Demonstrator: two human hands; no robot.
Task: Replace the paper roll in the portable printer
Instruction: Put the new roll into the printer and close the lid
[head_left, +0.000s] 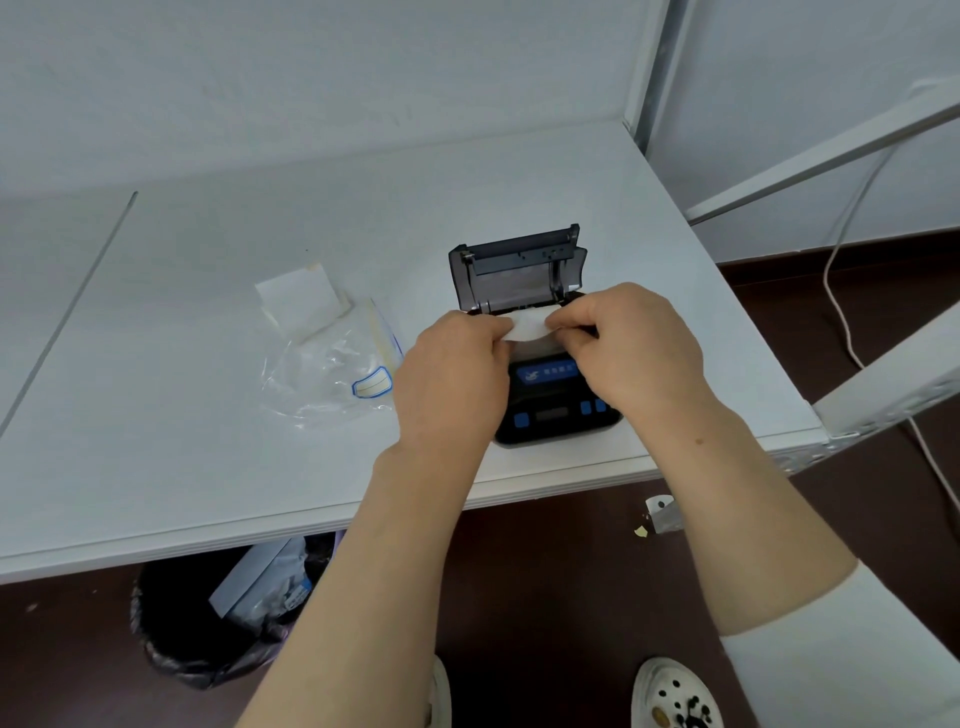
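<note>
Portable printer (550, 400) at the worktop (208, 467) front edge, lid (519, 265) up. Left hand (452, 374) and right hand (639, 353) each pinch the paper roll's (530, 328) free end over the open bay. Step in hand, apparently: feeding paper out. Next: lay it across the exit, shut lid.

We stand at a white desk (208, 467) set against a pale wall. Near its front right corner sits the black portable printer (550, 410), its lid raised upright at the back. To the left of it, lying flat on the desk, we see a crumpled clear plastic bag (322, 379) with a blue-edged label, and just behind the bag a small white paper packet (298, 299). On the dark floor (545, 571) below we see a black-lined waste bin (208, 639) and a few paper scraps (660, 514).
</note>
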